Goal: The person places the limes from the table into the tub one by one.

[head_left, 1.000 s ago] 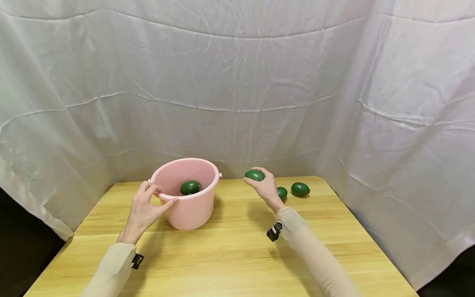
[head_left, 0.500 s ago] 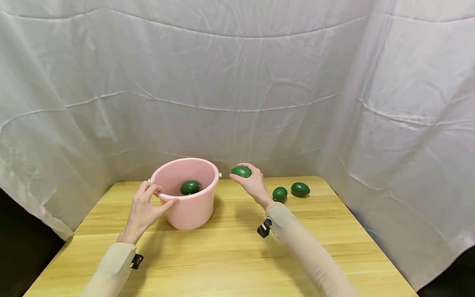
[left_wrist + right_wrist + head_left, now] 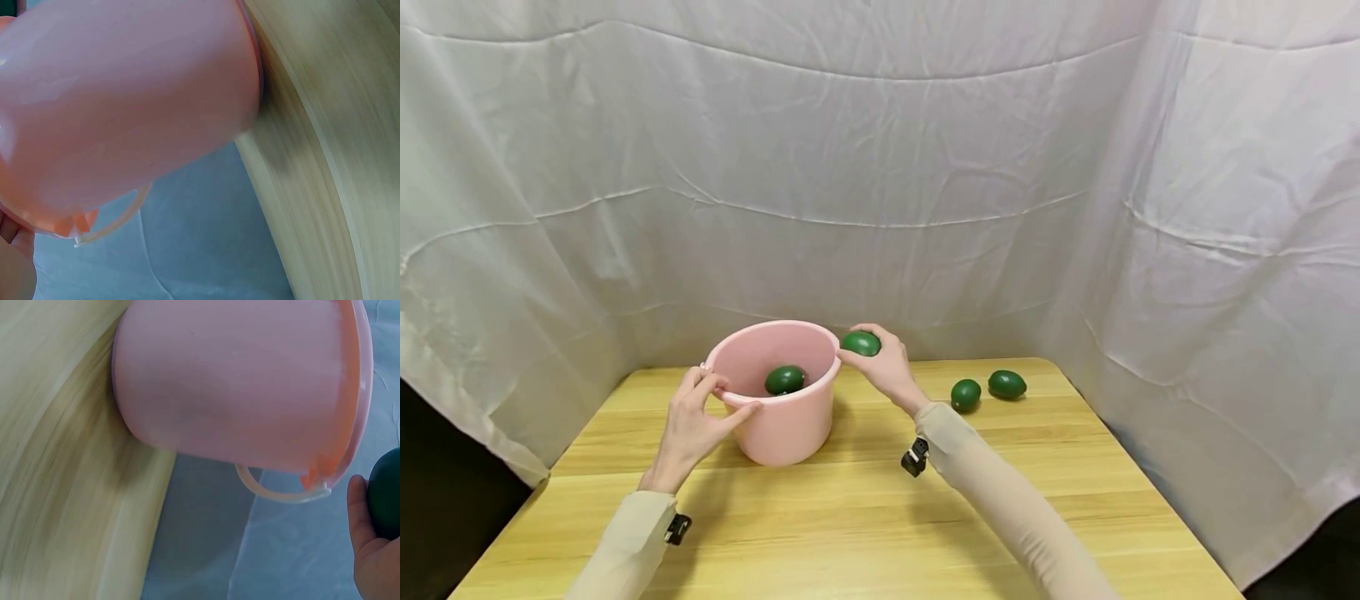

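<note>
A pink bucket (image 3: 786, 429) stands on the table with a dark green fruit (image 3: 785, 379), lemon- or lime-shaped, lying inside it. Part of something green shows beneath that fruit. My left hand (image 3: 688, 425) pinches the bucket's near-left rim, thumb outside and fingers over the edge. At the bucket's right rim, my right hand (image 3: 883, 367) grips another green fruit (image 3: 861, 342) between thumb and fingers, held up above table height. In the right wrist view, this green fruit (image 3: 386, 494) is partly cut off at the edge, just beyond the bucket's rim.
Two more green fruits, one nearer (image 3: 966, 395) and one farther (image 3: 1007, 384), lie on the wooden table (image 3: 850, 533) at the right. A pale curtain (image 3: 880, 167) surrounds the back and sides. The bucket's white handle (image 3: 281, 495) hangs on its far side.
My right hand has moved left with the green fruit, from over the table to the bucket's right rim. The left hand and the bucket have stayed in place.
</note>
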A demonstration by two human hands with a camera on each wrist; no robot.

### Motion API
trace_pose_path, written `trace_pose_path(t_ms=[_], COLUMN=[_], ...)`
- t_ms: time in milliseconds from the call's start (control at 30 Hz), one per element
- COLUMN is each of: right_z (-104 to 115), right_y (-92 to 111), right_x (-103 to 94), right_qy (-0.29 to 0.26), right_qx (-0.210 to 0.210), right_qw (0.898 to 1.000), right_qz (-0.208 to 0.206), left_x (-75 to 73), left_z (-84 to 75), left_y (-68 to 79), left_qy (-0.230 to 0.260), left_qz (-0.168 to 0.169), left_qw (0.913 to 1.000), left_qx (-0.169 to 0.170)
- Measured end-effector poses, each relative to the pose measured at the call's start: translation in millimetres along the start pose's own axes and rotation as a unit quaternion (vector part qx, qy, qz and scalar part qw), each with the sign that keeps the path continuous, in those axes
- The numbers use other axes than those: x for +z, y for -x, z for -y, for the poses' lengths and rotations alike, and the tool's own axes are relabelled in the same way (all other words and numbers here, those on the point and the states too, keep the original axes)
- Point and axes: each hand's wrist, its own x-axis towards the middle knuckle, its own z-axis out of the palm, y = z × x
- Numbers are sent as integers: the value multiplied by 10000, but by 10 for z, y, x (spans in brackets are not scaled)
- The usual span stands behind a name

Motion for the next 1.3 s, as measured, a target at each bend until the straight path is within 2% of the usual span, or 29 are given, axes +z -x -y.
trace_pose_path(t_ms=[200, 700, 800, 1000, 1133, 1300], right_z=[32, 267, 305, 397, 437, 463], right_y=[-27, -166, -202, -245, -249, -275], right_x=[82, 346, 400, 531, 601, 668], right_qy=[2, 356, 689, 1497, 1628, 1745], right_qx=[-118, -520, -772, -1208, -1202, -1000], right_qw=[9999, 9968, 9920, 9749, 9701, 9693], right_qz=[24, 486, 717, 1122, 1341, 1417], left_x=[8, 14, 15, 8, 5, 4], left_z=[3, 17, 17, 8, 9, 11], left_y=[-5, 6, 5, 1, 14, 21], left_qy=[17, -16, -31, -58, -57, -51], left_qz=[6, -21, 6, 55, 59, 65], left_qw=[10000, 10000, 10000, 9999, 10000, 10000], left_qx=[-7, -3, -16, -74, -54, -44])
